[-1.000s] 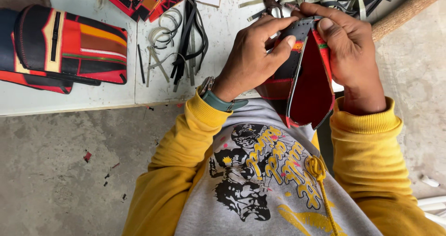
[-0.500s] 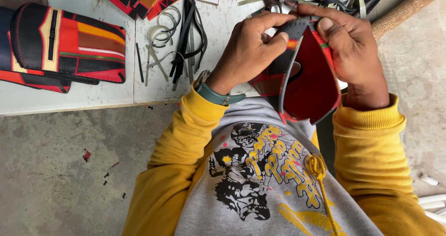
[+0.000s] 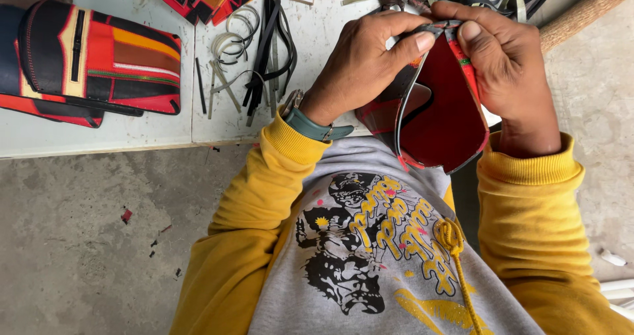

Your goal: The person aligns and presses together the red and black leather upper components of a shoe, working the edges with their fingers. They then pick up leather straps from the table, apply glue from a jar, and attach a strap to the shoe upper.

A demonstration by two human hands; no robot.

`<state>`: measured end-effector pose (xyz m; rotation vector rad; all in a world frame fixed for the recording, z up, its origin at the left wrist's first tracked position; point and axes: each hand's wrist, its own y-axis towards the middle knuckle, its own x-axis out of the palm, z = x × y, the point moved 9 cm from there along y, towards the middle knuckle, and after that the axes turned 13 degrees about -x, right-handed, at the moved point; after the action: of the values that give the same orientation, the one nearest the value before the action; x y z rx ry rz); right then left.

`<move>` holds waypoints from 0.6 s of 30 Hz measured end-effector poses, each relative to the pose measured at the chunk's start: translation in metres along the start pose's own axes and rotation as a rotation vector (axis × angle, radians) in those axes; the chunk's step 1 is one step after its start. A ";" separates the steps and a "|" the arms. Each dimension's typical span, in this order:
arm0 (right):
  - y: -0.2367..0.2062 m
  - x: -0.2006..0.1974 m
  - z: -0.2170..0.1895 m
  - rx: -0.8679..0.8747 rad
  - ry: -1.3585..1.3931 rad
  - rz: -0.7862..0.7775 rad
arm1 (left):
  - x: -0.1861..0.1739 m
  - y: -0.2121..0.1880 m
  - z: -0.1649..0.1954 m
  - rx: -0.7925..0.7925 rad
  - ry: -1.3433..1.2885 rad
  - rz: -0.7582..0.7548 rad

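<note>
Two bare hands hold a dark red leather pouch (image 3: 439, 110) above the near edge of a white counter (image 3: 132, 134). The left hand (image 3: 366, 61) and right hand (image 3: 505, 67) both have fingers clamped on the pouch's top rim, thumbs nearly meeting. On the counter to the left lie a striped red bag (image 3: 99, 61) and loose black straps (image 3: 271, 51).

Straps (image 3: 267, 51) and finished bag (image 3: 99, 61) crowding tabletop (image 3: 132, 134)
</note>
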<state>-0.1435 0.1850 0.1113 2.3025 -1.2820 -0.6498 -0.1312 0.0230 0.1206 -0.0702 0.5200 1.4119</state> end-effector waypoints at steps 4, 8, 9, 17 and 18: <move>-0.002 0.005 -0.003 -0.001 -0.056 0.048 | 0.000 -0.004 0.000 0.057 0.069 0.107; -0.001 0.009 -0.010 -0.002 -0.094 0.076 | -0.001 -0.009 -0.002 0.034 0.071 0.143; 0.000 0.010 -0.011 -0.006 -0.106 0.078 | -0.001 -0.009 -0.002 0.026 0.073 0.142; 0.002 0.016 -0.019 -0.074 -0.146 0.130 | 0.000 -0.011 -0.007 -0.003 0.040 0.149; 0.003 0.018 -0.021 -0.091 -0.147 0.136 | 0.001 -0.014 -0.007 -0.004 0.039 0.171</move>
<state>-0.1252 0.1713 0.1259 2.1067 -1.4297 -0.8254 -0.1206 0.0186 0.1103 -0.0570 0.5658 1.5806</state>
